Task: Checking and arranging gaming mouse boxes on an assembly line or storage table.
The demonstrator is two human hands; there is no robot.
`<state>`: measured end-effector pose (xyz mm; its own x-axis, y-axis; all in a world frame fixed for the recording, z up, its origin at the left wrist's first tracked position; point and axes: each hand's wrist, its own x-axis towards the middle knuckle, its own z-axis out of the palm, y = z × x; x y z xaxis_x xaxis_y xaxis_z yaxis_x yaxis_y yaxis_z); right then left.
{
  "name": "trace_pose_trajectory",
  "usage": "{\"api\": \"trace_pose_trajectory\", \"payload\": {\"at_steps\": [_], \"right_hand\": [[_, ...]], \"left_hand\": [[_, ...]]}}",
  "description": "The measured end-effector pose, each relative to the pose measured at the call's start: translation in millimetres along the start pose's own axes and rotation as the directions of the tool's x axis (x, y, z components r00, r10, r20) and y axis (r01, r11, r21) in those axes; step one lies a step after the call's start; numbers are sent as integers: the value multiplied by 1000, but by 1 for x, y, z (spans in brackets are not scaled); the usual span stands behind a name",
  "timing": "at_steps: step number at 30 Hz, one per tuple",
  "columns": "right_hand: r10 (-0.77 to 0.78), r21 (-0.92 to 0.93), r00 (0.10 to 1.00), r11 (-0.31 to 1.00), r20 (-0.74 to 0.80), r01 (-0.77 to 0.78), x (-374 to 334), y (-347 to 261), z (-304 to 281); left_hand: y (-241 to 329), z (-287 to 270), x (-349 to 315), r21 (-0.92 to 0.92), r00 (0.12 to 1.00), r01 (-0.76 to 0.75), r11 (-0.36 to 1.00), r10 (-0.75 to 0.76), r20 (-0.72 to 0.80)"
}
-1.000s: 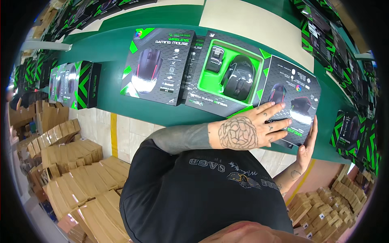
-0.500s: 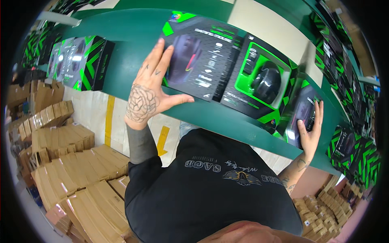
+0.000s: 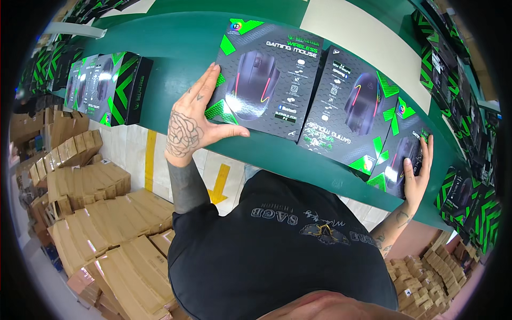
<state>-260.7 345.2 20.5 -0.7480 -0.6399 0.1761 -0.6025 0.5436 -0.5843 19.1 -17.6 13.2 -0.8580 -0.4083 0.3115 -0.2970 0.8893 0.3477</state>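
Note:
Three black-and-green gaming mouse boxes lie side by side on the green table [image 3: 176, 32], pictures up. My left hand [image 3: 188, 128] rests against the outer edge of the left box [image 3: 290, 69], fingers stretched, thumb spread along its near side. The middle box [image 3: 336, 101] has its printed cover down, with the lettering turned the other way round. At the far end of the row, my right hand [image 3: 416, 178] lies over the edge of the right box [image 3: 391, 162], fingers extended and thumb apart on its face. Both hands touch only the outer boxes.
More mouse boxes [image 3: 114, 85] stand in a group at the left. Stacked boxes [image 3: 464, 197] line the right side. A cream strip [image 3: 362, 37] crosses the table behind the row. Brown cartons [image 3: 106, 224] are piled on the floor at left, with smaller cartons [image 3: 421, 282] at lower right.
The middle box's cover has shut over the mouse and green tray that showed inside before. Both hands stay at the ends of the row; the view has shifted slightly.

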Motion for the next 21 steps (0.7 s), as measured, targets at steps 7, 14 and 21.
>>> {"api": "trace_pose_trajectory", "payload": {"at_steps": [7, 14, 21], "right_hand": [[25, 67, 999, 997, -25, -23, -1, 0, 2], [21, 52, 1000, 998, -19, -20, -2, 5, 1], [27, 54, 1000, 998, -10, -27, 2, 9, -3]], "left_hand": [[-20, 13, -19, -271, 850, -5, 962, -138, -508], [-10, 40, -41, 193, 896, 89, 977, 6, -444], [4, 47, -52, -242, 889, 139, 960, -229, -397]]}}
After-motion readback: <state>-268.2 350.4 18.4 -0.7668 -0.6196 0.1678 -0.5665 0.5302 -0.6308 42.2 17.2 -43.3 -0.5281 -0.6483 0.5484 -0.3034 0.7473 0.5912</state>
